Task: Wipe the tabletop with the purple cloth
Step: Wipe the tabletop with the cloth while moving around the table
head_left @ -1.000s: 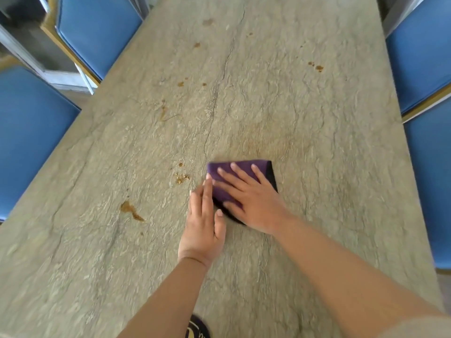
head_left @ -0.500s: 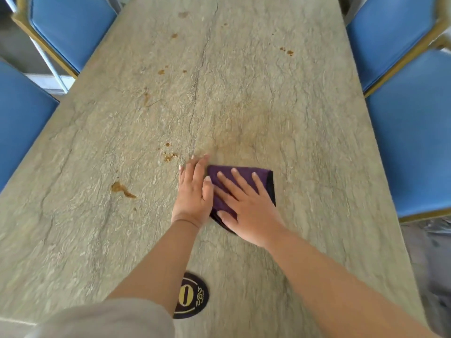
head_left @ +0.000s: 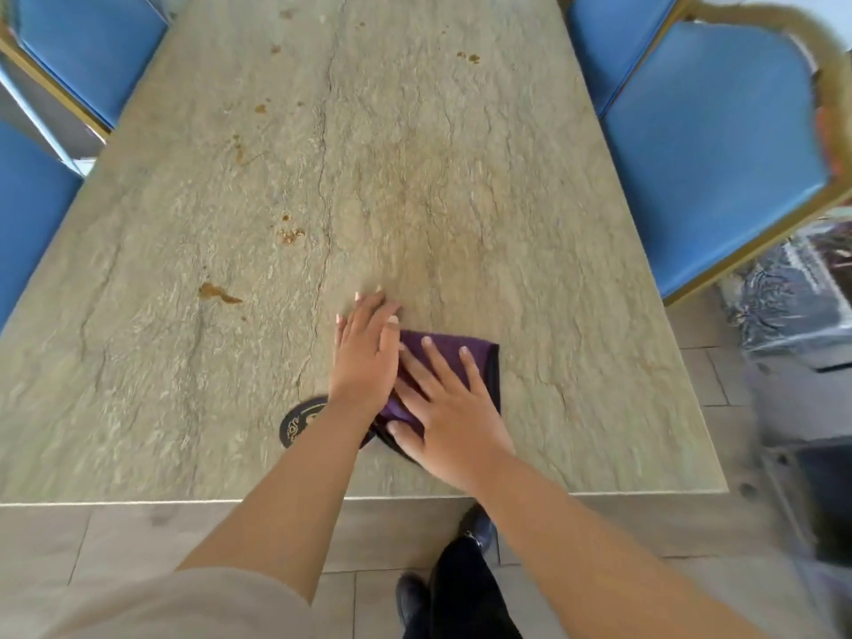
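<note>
The purple cloth (head_left: pixel 479 357) lies folded flat on the stone-look tabletop (head_left: pixel 415 177), near its front edge. My right hand (head_left: pixel 449 408) presses down on the cloth with straight, spread fingers. My left hand (head_left: pixel 366 355) lies flat beside it, palm down, its right edge over the cloth's left side and its fingertips on the bare table. Much of the cloth is hidden under both hands. Brown stains and crumbs (head_left: pixel 216 292) mark the tabletop to the left and further back (head_left: pixel 290 235).
A round black coaster (head_left: pixel 299 422) with gold print sits under my left wrist. Blue padded chairs stand along the left (head_left: pixel 27 214) and right (head_left: pixel 710 145) sides. The table's front edge (head_left: pixel 138 502) is close to my body; my shoes show below.
Both hands and the cloth have slid toward me, from mid-table to near the front edge. The left hand has closed in against the cloth. The coaster now lies beneath my left wrist.
</note>
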`<state>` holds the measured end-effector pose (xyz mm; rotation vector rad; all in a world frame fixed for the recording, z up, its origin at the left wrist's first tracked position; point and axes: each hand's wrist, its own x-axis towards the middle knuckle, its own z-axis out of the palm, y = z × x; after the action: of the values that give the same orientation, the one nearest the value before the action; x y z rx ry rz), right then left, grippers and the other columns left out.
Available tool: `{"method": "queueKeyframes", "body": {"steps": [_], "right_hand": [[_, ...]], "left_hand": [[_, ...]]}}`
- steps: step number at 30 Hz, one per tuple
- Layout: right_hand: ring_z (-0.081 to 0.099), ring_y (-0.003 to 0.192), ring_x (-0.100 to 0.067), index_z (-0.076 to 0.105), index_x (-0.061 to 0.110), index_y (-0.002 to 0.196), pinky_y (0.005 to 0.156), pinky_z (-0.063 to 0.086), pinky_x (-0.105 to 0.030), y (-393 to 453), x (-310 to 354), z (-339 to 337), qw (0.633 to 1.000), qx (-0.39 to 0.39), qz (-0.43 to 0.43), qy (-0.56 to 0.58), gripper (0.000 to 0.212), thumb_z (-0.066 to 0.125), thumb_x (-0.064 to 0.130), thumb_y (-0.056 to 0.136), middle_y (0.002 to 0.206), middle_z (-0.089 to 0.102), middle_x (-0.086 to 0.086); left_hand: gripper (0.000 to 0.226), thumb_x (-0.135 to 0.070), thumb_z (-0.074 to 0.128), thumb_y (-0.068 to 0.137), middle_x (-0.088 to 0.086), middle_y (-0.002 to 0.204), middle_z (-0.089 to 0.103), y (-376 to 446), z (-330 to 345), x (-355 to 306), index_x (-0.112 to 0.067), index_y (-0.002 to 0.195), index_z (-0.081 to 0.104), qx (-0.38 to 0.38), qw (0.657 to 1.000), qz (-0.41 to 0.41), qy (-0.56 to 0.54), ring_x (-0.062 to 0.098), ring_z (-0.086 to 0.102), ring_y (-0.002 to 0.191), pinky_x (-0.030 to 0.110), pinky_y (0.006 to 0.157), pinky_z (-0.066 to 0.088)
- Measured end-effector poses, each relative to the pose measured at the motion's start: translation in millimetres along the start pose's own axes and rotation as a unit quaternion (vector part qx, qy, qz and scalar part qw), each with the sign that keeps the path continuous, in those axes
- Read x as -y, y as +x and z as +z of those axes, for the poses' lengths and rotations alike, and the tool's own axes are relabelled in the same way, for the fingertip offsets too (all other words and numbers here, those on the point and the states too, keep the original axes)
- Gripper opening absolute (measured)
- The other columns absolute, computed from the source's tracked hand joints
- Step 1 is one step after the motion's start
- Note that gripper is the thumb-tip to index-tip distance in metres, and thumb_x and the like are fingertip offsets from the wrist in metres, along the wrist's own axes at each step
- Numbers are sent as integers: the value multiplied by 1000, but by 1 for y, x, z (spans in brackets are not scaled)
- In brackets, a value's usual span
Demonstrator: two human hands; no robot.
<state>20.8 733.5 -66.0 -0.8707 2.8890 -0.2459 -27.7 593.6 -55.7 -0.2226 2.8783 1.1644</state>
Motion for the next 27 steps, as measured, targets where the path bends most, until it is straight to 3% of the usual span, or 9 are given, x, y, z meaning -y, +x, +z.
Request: {"method": "queueKeyframes", "body": {"steps": [4, 8, 10, 12, 15, 18, 20, 25, 27], "right_hand": [[0, 148, -15, 18, 45, 147, 118, 1, -49, -69, -55, 1, 993, 17, -117, -31, 61, 32, 63, 91, 159, 8, 14], [2, 148, -19, 11, 45, 147, 116, 6, -58, -75, -128, -16, 992, -9, 124, -30, 65, 11, 71, 88, 159, 5, 11], [-5, 148, -22, 3, 42, 149, 116, -5, -56, -69, -129, -18, 959, -16, 282, -3, 64, 11, 67, 90, 160, -4, 8], [-7, 147, -24, 1, 38, 150, 113, -9, -55, -68, -103, -12, 938, -36, 344, -4, 64, 15, 63, 93, 161, -5, 4], [3, 148, -26, 15, 38, 150, 116, 2, -59, -106, -72, -3, 979, -45, 198, -37, 63, 24, 63, 92, 160, 10, 4], [-2, 148, -18, 9, 46, 148, 117, 0, -54, -137, -97, -7, 998, -5, 55, -36, 63, 24, 67, 91, 160, 5, 12], [-2, 148, -18, 8, 48, 147, 117, -2, -53, -125, -121, -13, 996, -5, 84, -41, 63, 21, 69, 89, 160, 4, 12], [-14, 146, -26, -3, 39, 149, 111, -13, -59, -12, -161, -30, 953, -16, 301, -9, 67, 12, 67, 91, 160, -11, 3], [-19, 144, -31, -7, 34, 150, 108, -15, -63, 30, -152, -32, 951, 3, 310, -7, 69, 10, 66, 90, 159, -16, 0]], "left_hand": [[47, -38, 22, 101, -12, 158, 24, -23, 19, -12, -32, 143, 41, 34, 995, 29, 85, 10, 2, 149, 45, 118, -13], [46, -37, 35, 99, -14, 160, 16, -34, 45, -33, -36, 145, 34, 39, 985, 47, 160, 13, -3, 149, 56, 114, -17], [47, -37, 34, 99, -13, 161, 12, -39, 57, -43, -37, 146, 31, 52, 980, 64, 181, 14, -5, 149, 58, 113, -18], [47, -35, 34, 100, -12, 161, 13, -42, 66, -52, -38, 146, 32, 58, 977, 85, 188, 16, -3, 149, 59, 114, -14], [47, -33, 34, 100, -12, 161, 14, -44, 69, -60, -38, 146, 32, 49, 974, 94, 200, 16, 0, 149, 58, 116, -8], [47, -36, 32, 100, -10, 162, 10, -33, 62, -56, -38, 147, 29, 42, 970, 93, 221, 14, 1, 149, 55, 117, -9], [47, -39, 30, 100, -8, 162, 8, -18, 58, -54, -41, 148, 27, 40, 967, 88, 235, 15, -1, 149, 55, 116, -11], [51, -46, 23, 99, -9, 162, 2, 33, 56, -56, -43, 149, 17, 27, 961, 31, 274, 17, -7, 149, 57, 116, -11], [53, -47, 20, 98, -10, 162, -4, 51, 56, -56, -44, 150, 11, 17, 960, -7, 280, 18, -11, 149, 57, 115, -13]]}}
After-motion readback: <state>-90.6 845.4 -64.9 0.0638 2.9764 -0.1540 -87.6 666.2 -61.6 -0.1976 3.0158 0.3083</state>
